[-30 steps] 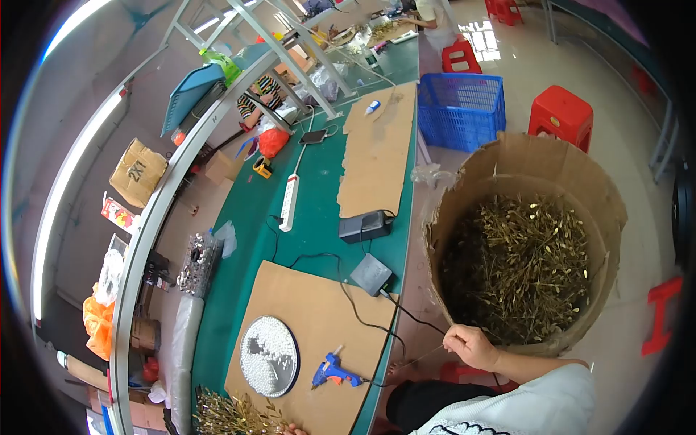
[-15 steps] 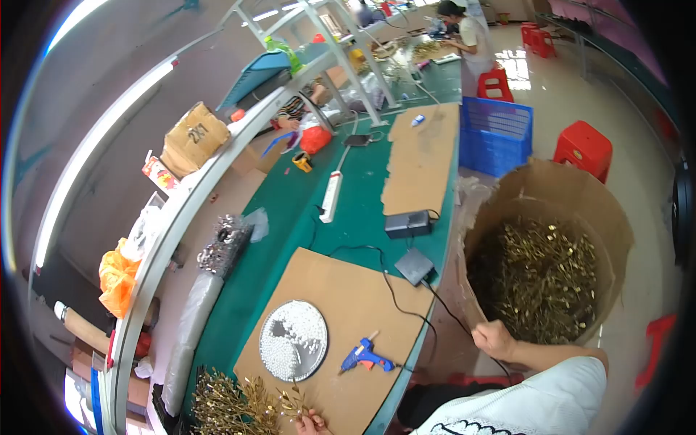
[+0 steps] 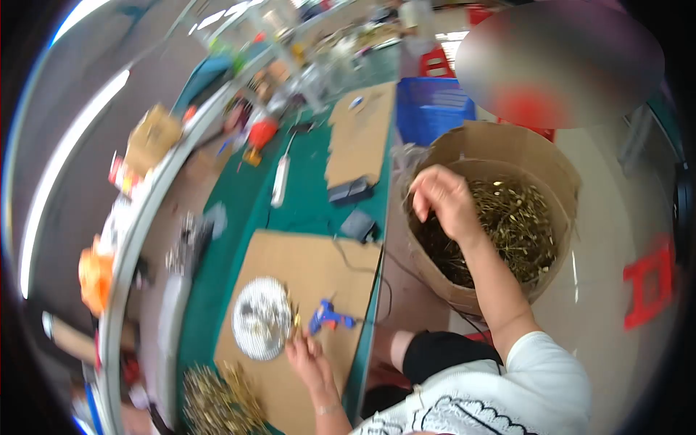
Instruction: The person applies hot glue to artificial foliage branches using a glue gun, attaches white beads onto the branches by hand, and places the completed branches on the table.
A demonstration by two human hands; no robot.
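My left hand (image 3: 308, 357) is closed in a pinch on a small gold sprig (image 3: 296, 322), beside the round tray (image 3: 288, 346) of white beads. A blue glue gun (image 3: 328, 317) lies on the cardboard sheet (image 3: 326, 268), just right of the sprig. My right hand (image 3: 444, 201) is raised over the near left part of the large cardboard drum (image 3: 478, 148) of gold sprigs (image 3: 518, 225). Its fingers are curled together, and anything between them is too small or blurred to make out. A bunch of gold sprigs (image 3: 217, 399) lies at the bottom left.
A black box (image 3: 350, 191), a grey adapter (image 3: 358, 225) and cables lie on the green table (image 3: 297, 210), with a white power strip (image 3: 280, 181) further left. Behind the drum stands a blue crate (image 3: 431, 109). Red stools (image 3: 649, 281) are on the floor. A shelf runs along the left.
My right hand has risen from the drum's near edge to above its left side. My left hand has come further into view and moved up beside the tray with the sprig. The view has shifted.
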